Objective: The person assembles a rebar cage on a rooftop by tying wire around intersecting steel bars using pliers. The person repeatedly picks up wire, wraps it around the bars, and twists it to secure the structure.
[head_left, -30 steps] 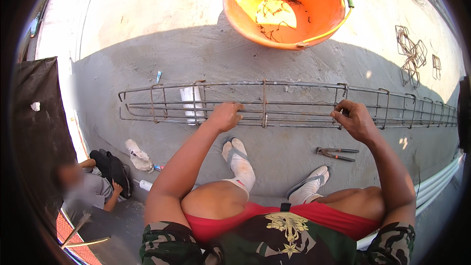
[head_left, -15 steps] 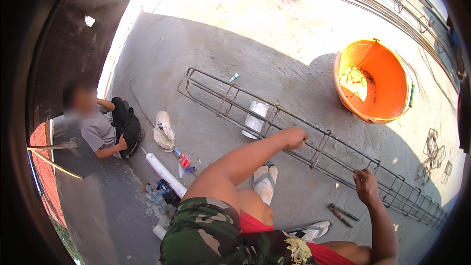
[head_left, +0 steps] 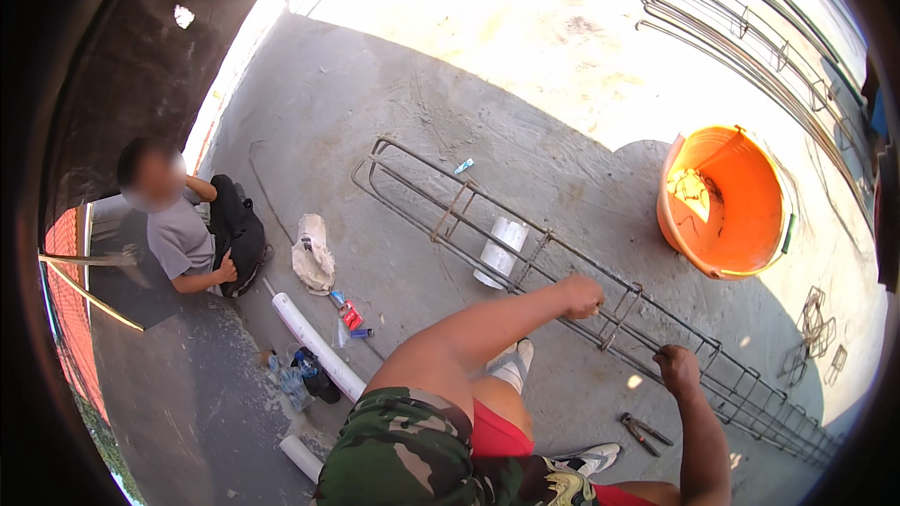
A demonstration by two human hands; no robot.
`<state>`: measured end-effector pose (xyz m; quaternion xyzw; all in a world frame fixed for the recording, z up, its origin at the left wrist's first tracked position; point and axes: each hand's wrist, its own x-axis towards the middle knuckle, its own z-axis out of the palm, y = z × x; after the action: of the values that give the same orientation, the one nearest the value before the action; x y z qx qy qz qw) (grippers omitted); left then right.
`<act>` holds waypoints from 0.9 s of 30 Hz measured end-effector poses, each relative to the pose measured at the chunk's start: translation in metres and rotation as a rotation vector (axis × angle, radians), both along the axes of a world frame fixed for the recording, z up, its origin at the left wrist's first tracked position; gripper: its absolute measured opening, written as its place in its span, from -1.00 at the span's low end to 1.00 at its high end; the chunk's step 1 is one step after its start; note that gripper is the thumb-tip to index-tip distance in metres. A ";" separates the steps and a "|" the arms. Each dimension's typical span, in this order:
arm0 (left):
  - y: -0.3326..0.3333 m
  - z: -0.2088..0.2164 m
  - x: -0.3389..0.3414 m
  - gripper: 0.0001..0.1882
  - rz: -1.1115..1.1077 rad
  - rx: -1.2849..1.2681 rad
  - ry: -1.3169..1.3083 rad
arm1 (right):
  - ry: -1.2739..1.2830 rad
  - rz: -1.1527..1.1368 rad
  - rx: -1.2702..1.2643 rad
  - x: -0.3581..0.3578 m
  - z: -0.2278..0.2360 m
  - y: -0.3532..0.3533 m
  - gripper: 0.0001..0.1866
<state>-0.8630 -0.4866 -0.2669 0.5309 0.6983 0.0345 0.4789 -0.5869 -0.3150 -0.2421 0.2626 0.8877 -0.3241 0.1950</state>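
Observation:
A long rebar cage [head_left: 621, 319] of steel bars and square stirrups runs diagonally from upper left to lower right. My left hand [head_left: 582, 297] is closed on it near a stirrup, with my forearm crossing over my bent leg. Farther right along the near side, my right hand [head_left: 678, 370] is also closed at the cage beside another stirrup; its fingertips are partly hidden. A short white pipe piece [head_left: 502, 251] lies under the cage, left of my left hand. Pincers [head_left: 645, 433] with dark handles lie on the concrete below my right hand.
An orange bucket [head_left: 680, 239] stands beyond the cage at right. Loose stirrups [head_left: 814, 333] lie beyond its right end; long rebars [head_left: 722, 52] are at upper right. At left sits a person in a grey shirt [head_left: 183, 244], near a white bag [head_left: 312, 253] and white pipe [head_left: 319, 347].
My view has shifted, so most things appear lower and slightly right. My right hand has moved left along the cage, nearer my left hand, which stays at the same stretch of the cage.

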 end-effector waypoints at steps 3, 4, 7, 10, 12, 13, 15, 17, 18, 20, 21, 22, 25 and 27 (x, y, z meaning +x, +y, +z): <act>-0.006 0.009 -0.010 -0.72 0.125 0.111 -0.009 | -0.007 -0.065 -0.012 -0.007 0.009 -0.001 -0.76; -0.018 0.018 -0.017 -0.70 0.220 0.239 0.034 | -0.004 -0.089 0.014 -0.006 0.011 -0.003 -0.76; -0.058 0.060 -0.069 -0.62 0.658 0.680 0.376 | -0.050 -0.153 0.065 -0.003 0.013 -0.006 -0.75; -0.138 0.047 -0.138 -0.50 1.045 0.407 0.864 | -0.106 -0.155 0.056 -0.008 0.014 -0.006 -0.76; -0.181 0.038 -0.164 -0.46 1.059 -0.012 0.613 | -0.150 -0.144 0.019 -0.012 0.020 -0.006 -0.76; -0.185 0.038 -0.171 -0.50 1.071 -0.015 0.503 | -0.170 -0.138 0.016 -0.014 0.022 -0.006 -0.76; -0.186 0.034 -0.183 -0.54 1.096 -0.019 0.286 | -0.206 -0.122 0.009 -0.013 0.024 -0.002 -0.75; -0.182 0.026 -0.203 -0.60 0.998 -0.083 0.189 | -0.183 -0.070 -0.017 0.000 0.008 0.007 -0.77; -0.181 0.020 -0.209 -0.61 0.956 -0.112 0.140 | -0.170 -0.037 -0.026 0.006 0.000 0.011 -0.77; -0.179 0.021 -0.212 -0.64 0.866 -0.151 0.254 | -0.208 0.020 -0.059 0.008 -0.006 0.019 -0.74; -0.181 0.024 -0.211 -0.65 0.823 -0.170 0.321 | -0.193 0.061 -0.086 0.006 -0.007 0.020 -0.74; -0.182 0.027 -0.210 -0.64 0.801 -0.200 0.362 | -0.173 0.102 -0.112 0.000 -0.005 0.021 -0.72; -0.189 0.038 -0.207 -0.62 0.763 -0.229 0.470 | -0.132 0.184 -0.142 -0.004 -0.008 0.025 -0.74; -0.188 0.032 -0.200 -0.60 0.794 -0.185 0.527 | -0.026 0.309 -0.132 -0.001 -0.019 0.033 -0.77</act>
<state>-1.0627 -0.6745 -0.2348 0.1694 0.9445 0.0165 0.2809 -0.5879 -0.2817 -0.2616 0.1138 0.8916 -0.3443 0.2710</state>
